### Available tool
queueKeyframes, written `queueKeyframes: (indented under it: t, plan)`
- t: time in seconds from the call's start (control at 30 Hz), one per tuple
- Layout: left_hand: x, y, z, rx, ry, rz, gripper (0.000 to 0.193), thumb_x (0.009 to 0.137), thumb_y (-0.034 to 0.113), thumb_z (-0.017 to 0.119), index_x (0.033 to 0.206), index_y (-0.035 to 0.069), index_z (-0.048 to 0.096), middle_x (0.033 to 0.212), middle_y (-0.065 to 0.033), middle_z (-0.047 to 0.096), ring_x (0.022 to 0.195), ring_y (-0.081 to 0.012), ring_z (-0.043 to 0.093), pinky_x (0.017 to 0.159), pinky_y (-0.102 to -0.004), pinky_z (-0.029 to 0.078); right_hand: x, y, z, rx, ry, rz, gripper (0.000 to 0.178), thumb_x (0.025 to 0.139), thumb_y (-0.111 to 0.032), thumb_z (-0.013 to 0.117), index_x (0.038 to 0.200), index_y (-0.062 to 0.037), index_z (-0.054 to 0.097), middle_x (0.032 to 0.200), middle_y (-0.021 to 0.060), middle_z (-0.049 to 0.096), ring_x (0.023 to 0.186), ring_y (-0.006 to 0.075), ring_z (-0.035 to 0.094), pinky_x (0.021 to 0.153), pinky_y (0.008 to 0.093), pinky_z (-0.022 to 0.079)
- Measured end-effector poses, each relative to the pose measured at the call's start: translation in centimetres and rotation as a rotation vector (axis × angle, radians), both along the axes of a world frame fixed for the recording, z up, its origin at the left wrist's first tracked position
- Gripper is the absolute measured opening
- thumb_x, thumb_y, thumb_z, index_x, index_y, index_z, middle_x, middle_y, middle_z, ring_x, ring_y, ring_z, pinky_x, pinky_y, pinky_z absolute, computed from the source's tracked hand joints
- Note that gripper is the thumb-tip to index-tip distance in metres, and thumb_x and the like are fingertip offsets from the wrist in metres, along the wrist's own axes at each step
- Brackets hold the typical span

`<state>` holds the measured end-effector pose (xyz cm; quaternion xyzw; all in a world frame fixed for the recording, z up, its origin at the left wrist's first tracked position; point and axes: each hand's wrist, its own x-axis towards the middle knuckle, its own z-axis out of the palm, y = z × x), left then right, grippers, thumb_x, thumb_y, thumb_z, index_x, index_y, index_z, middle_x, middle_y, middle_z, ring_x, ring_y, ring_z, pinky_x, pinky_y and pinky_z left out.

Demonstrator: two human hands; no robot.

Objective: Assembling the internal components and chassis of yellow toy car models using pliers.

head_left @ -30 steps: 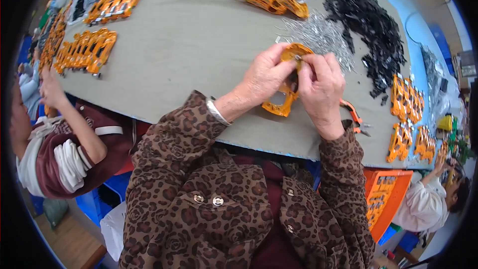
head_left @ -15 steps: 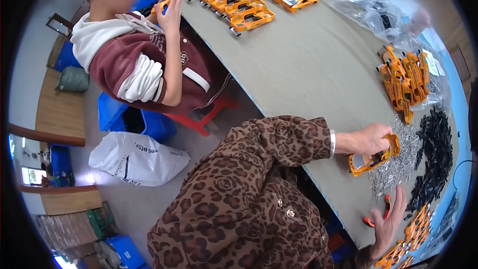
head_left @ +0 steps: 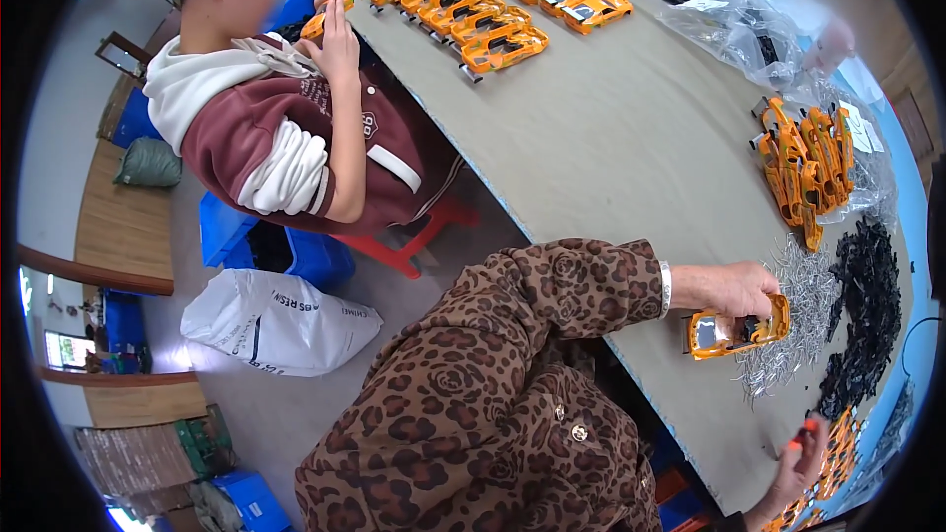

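Observation:
My left hand (head_left: 739,288) is closed on an orange toy car body (head_left: 724,333), holding it from above at the table's near edge. The shell lies flat and its window openings show. Beside it spreads a heap of thin silvery pieces (head_left: 796,286), and farther right lies a long pile of small black parts (head_left: 867,305). At the lower right, my right hand (head_left: 800,473) is closed around a red-handled tool that looks like pliers (head_left: 794,445). Only bits of its red handles show between the fingers; its jaws cannot be made out.
Orange car bodies stand in rows (head_left: 463,20) at the far end, with a stacked group (head_left: 806,163) at right and more orange parts (head_left: 838,463) beside my right hand. A co-worker (head_left: 286,128) sits at left holding an orange piece. A white sack (head_left: 281,323) lies on the floor.
My right hand, open above the red-handled tool before, has picked it up and moved slightly down and right. The car body in my left hand has turned more level.

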<state>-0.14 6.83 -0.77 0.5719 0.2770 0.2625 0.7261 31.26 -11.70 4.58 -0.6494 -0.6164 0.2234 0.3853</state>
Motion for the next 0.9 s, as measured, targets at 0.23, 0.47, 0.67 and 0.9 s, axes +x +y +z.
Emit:
queueKeyframes:
  t: [0.23,0.47,0.67,0.9]
  plan:
    - [0.7,0.2,-0.7,0.102,0.068,-0.200,0.026,0.075,0.011,0.055,0.095,-0.003,0.060,0.081,-0.0065,0.062,0.074,-0.0133,0.057,0.065,-0.0296,0.048,6.3,4.5,1.5,0.355,1.341,0.388,0.063,0.084,-0.017,0.054,0.138,0.0039,0.029,0.138,0.0219,0.036,0.126,0.0352,0.037,0.108,0.0485,0.027]
    - [-2.8,1.6,0.8,0.107,0.129,-0.283,0.028,0.082,0.010,0.054,0.107,-0.003,0.058,0.092,-0.0055,0.063,0.081,-0.0105,0.058,0.070,-0.0245,0.048,-10.6,15.7,2.8,0.225,1.533,0.881,0.069,0.083,-0.040,0.063,0.131,0.0027,0.037,0.114,0.0106,0.046,0.105,0.0234,0.041,0.086,0.0411,0.037]
    - [-1.4,1.4,1.6,-0.082,0.184,-0.389,0.026,0.083,0.007,0.052,0.107,-0.002,0.058,0.088,-0.0075,0.064,0.069,-0.0128,0.062,0.062,-0.0260,0.054,-11.2,15.4,0.8,0.200,1.385,0.856,0.069,0.082,-0.057,0.057,0.128,-0.0061,0.050,0.107,0.0056,0.049,0.092,0.0196,0.040,0.075,0.0356,0.034]
    - [-1.0,0.7,1.0,-0.147,0.130,-0.348,0.020,0.079,0.011,0.055,0.095,0.001,0.063,0.074,0.0010,0.057,0.067,-0.0061,0.050,0.060,-0.0227,0.043,-11.2,15.9,0.1,0.190,1.280,1.035,0.070,0.083,-0.060,0.053,0.128,-0.0067,0.050,0.105,0.0052,0.051,0.089,0.0197,0.041,0.073,0.0350,0.036]
